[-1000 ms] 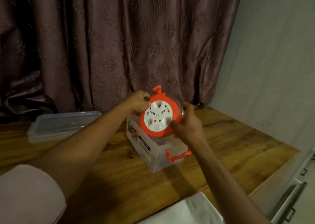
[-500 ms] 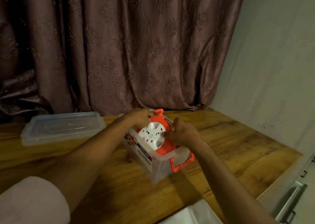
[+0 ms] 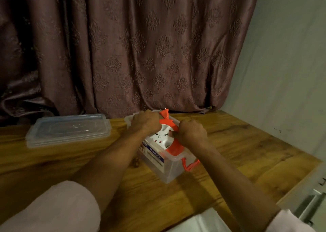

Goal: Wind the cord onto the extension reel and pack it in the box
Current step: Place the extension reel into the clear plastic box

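The orange and white extension reel lies inside the clear plastic box, its socket face up and its orange handle poking over the far rim. My left hand grips the reel's far left edge. My right hand holds its right edge, fingers curled over the rim. The cord is hidden. An orange latch hangs at the box's near right end.
The box's clear lid lies flat on the wooden table to the left. A dark patterned curtain hangs behind, a grey wall stands at the right. A drawer handle shows past the table's right edge, white cloth at the bottom.
Both hands have lowered the reel from above the box down into it. The reel has tipped from facing me to lying nearly flat.
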